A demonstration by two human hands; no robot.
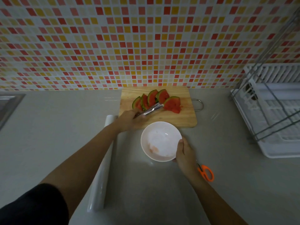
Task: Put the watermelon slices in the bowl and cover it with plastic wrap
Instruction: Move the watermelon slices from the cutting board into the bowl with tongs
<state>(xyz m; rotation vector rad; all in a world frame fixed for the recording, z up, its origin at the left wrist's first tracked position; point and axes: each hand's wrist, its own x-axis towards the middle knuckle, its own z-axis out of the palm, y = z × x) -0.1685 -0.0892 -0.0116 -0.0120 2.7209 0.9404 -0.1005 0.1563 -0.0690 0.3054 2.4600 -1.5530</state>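
Black sleeve [32, 207] nearest. Watermelon slices [155, 99] fanned on cutting board [178, 117]: flesh wet, soft, prob. slippery; rind firm, so take by rind. Left hand [129, 119] grips tongs [151, 110], tips at a slice, bite unclear. Right hand [185, 153] clasps rim of bowl [160, 140], no slices in yet. Plastic wrap roll [99, 176] alongside.

Grey counter [65, 127]: cutting board [178, 118], bowl [162, 138], wrap roll [99, 184], scissors [206, 173], dish rack [269, 153].

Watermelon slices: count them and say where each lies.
5 slices fanned across the cutting board: leftmost, second, middle, fourth, and rightmost by the tip of the tongs. Overlaps may hide another.
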